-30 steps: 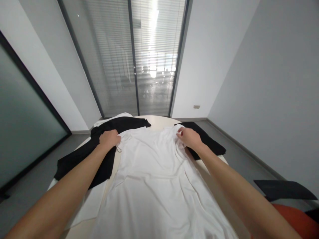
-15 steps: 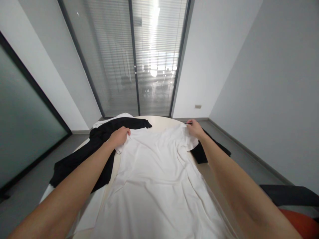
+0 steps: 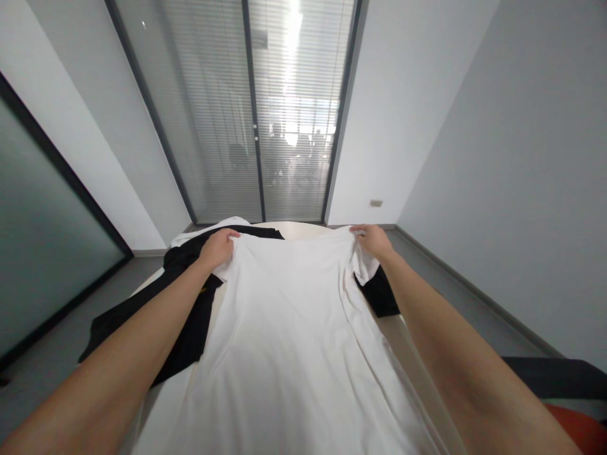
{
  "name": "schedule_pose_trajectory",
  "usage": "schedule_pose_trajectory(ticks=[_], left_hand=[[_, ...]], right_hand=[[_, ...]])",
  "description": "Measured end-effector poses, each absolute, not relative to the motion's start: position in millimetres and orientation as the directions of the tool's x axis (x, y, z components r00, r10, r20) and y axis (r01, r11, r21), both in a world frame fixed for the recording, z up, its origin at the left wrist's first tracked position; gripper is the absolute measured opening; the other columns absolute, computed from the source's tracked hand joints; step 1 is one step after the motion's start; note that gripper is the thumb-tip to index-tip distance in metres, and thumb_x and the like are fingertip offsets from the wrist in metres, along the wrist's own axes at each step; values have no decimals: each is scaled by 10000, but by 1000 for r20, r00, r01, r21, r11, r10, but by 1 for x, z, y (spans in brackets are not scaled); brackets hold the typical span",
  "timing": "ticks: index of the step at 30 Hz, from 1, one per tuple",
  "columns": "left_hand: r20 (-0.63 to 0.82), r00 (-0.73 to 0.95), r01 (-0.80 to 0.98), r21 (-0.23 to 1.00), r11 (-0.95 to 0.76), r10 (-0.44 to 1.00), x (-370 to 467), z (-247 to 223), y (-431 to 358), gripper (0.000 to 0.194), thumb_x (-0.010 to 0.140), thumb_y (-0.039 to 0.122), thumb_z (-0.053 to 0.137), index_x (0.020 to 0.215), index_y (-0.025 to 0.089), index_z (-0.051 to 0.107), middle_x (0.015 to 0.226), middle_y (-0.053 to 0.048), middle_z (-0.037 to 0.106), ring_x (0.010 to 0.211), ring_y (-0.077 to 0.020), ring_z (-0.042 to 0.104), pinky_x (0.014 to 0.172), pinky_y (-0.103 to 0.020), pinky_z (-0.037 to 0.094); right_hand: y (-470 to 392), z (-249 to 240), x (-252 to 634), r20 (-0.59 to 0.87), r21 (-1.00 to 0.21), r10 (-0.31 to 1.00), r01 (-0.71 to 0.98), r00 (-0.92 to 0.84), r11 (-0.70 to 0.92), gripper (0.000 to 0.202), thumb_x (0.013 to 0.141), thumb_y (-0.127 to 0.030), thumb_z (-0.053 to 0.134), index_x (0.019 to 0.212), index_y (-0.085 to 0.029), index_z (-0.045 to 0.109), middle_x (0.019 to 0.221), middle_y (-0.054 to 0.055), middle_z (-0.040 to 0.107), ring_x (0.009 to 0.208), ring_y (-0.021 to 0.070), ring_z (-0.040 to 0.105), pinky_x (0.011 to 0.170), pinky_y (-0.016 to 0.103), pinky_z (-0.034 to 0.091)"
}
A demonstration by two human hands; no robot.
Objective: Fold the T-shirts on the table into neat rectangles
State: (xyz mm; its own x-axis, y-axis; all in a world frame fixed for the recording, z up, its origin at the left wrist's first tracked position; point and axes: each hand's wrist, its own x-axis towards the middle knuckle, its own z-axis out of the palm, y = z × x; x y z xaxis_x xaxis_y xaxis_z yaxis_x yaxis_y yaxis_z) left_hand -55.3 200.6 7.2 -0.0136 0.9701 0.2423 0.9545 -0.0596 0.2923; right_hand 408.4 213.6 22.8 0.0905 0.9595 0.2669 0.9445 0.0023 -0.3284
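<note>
The white shirt (image 3: 294, 303) occupies the center of the frame and extends past the bottom edge. It is spread over the pale counter (image 3: 303, 230), with its top edge near the middle of the frame, running almost straight between the two hands.

Left hand (image 3: 219, 248), left of center: grip closed on the shirt at its upper left corner, fingers over the cloth. A short sleeve hangs just below this hand.

Right hand (image 3: 374, 241), right of center: grip closed on the shirt at its upper right corner, thumb and fingers pinching the cloth. The second sleeve is bunched below it. Long creases run from this side toward the lower right of the frame; the middle of the shirt is comparatively smooth.

Adjacent items: a black garment (image 3: 194, 335) lies on the counter at left, partly behind the left forearm. White cloth (image 3: 237, 221) shows beyond its far edge. A second black garment (image 3: 382, 294) shows between the right sleeve and the right forearm.

Surroundings: a glass partition (image 3: 294, 170) with blinds fills the upper center. An orange object (image 3: 578, 424) is cut off at lower right.
</note>
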Motion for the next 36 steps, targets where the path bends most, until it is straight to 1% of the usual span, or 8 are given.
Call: schedule_pose_trajectory(ticks=[5, 8, 12, 15, 18, 24, 28, 36], left_hand=[[194, -93, 971, 233, 46, 977, -44, 6, 202, 326, 852, 285, 504, 1132, 255, 670, 1091, -89, 733, 1000, -294, 674, 852, -369, 504], [181, -89, 983, 175, 57, 979, -29, 5, 206, 382, 927, 441, 427, 1157, 254, 668, 1060, -96, 744, 986, -294, 683, 825, -366, 503], [134, -5, 993, 117, -11, 991, -10, 1, 215, 477, 933, 547, 395, 994, 229, 746, 1009, -124, 756, 1008, -313, 678, 881, -393, 482], [96, 62, 994, 85, -70, 993, 1, -5, 218, 351, 859, 506, 554, 976, 243, 755, 1066, -109, 751, 1054, -314, 659, 930, -409, 457], [93, 93, 994, 53, -99, 991, 9, -11, 216, 238, 798, 395, 651, 955, 241, 743, 1102, -111, 738, 1092, -333, 635, 955, -447, 433], [214, 25, 998, 52, -36, 976, 12, -6, 217, 269, 934, 279, 450, 1104, 187, 637, 988, -144, 724, 971, -304, 665, 874, -428, 456], [323, 9, 998, 52, -27, 946, 4, 5, 225, 361, 987, 217, 280, 1176, 205, 586, 1140, -132, 660, 1022, -273, 627, 875, -389, 457], [223, 121, 992, -46, -114, 967, 2, -12, 239, 349, 943, 231, 410, 1203, 189, 638, 1272, -143, 583, 1144, -288, 557, 921, -385, 464]], right_hand=[[210, 18, 408, 90, -197, 988, 975, 123, -103, 385, 774, -133, 594, 1101, -246, 762, 1142, 101, 723, 1059, 261, 662, 883, 318, 484], [209, 15, 401, 58, -187, 991, 977, 119, -107, 251, 776, -278, 654, 985, -232, 785, 1053, 110, 738, 1013, 281, 669, 842, 336, 494], [209, 13, 388, 116, -186, 976, 969, 187, -163, 439, 829, -515, 611, 1105, -194, 727, 1099, 152, 717, 1029, 288, 659, 844, 358, 493], [210, 11, 381, 131, -170, 970, 969, 202, -179, 515, 850, -554, 579, 1189, -181, 681, 1145, 177, 698, 1066, 305, 651, 857, 381, 492], [210, 10, 378, 101, -134, 981, 980, 164, -150, 395, 877, -475, 557, 1074, -181, 733, 1097, 176, 714, 1061, 310, 659, 859, 380, 492], [215, 12, 378, 149, -239, 966, 955, 214, -175, 339, 937, -369, 485, 1120, -190, 707, 1134, 165, 706, 1064, 283, 656, 863, 345, 489], [221, 16, 378, 248, -269, 936, 946, 251, -183, 347, 971, -358, 438, 1199, -212, 654, 1141, 161, 696, 1058, 286, 653, 863, 358, 486], [237, 9, 373, 203, -205, 955, 963, 216, -174, 329, 969, -395, 470, 1196, -243, 654, 1151, 140, 693, 1091, 292, 644, 881, 386, 488]])
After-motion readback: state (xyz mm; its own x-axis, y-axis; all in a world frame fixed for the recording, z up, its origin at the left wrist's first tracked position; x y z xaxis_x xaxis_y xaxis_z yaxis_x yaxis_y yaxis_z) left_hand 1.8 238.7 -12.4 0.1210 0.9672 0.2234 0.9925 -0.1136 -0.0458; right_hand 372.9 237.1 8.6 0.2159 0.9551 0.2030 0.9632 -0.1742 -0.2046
